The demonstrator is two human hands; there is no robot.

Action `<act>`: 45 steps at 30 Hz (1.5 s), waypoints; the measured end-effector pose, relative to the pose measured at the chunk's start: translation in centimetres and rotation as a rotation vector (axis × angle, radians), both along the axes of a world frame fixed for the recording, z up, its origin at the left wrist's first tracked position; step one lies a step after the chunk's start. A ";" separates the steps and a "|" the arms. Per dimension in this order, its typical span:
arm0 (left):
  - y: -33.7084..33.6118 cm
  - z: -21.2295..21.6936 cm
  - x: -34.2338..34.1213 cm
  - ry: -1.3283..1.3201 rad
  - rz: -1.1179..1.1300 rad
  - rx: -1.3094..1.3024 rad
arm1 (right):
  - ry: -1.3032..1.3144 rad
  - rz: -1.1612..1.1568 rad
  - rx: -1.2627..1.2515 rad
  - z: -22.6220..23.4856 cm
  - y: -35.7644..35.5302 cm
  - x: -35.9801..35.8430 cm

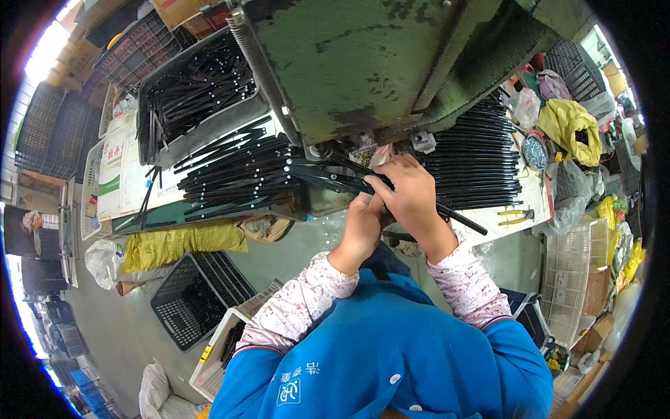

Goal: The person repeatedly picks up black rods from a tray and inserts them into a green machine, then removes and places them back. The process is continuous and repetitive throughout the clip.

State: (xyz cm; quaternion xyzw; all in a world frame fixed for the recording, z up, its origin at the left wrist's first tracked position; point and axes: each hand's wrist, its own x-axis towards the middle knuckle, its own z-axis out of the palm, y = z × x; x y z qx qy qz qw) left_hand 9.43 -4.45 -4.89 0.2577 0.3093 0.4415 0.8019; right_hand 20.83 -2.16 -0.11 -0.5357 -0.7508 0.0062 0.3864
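Grey-green floor [115,314] spreads through the room, running under the bench and out toward the stacked crates along the left edge. Over the middle looms a green-painted machine [356,70], its coat chipped and dark in patches, with a coil spring down its left flank. A pale-topped bench [494,222] stretches out to either side of it, crowded with stock. Below stands a person in a blue shirt [419,342] with flower-print sleeves.

On the bench's left side sits a dark bin [227,119] heaped with black strips; on the floor nearby lies a black perforated crate [188,307], tilted, near a yellow sack [185,246]. A white latticed crate [569,276] stands at the right. Black tubes [471,157] lie in a close row right of the machine, while black bars with bright rivets [237,171] are piled at its left.

The black linkage [317,174] is at the machine's lower front edge, between those two stocks. The left hand [361,227] closes on it from below; the right hand [410,195] curls over it, fingers bent, some tips hidden. A dish of small silvery pieces [535,151] and yellow-handled pliers [516,216] rest farther right.
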 end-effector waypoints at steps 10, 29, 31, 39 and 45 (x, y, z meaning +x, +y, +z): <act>0.6 0.1 -2.0 0.353 0.108 0.092 | 0.017 0.097 -0.163 0.7 0.5 0.1; 4.8 1.4 -13.4 0.047 0.512 0.259 | -0.287 0.110 -0.473 -19.9 11.8 6.2; 4.9 1.1 -13.6 0.073 0.506 0.236 | -0.203 0.080 -0.485 -22.1 12.2 6.7; 4.3 0.5 -13.7 0.197 0.556 0.197 | -0.272 0.118 -0.278 -16.3 11.8 5.8; 4.0 1.1 -13.2 0.199 0.537 0.263 | 0.398 0.492 -0.607 -2.4 6.4 0.0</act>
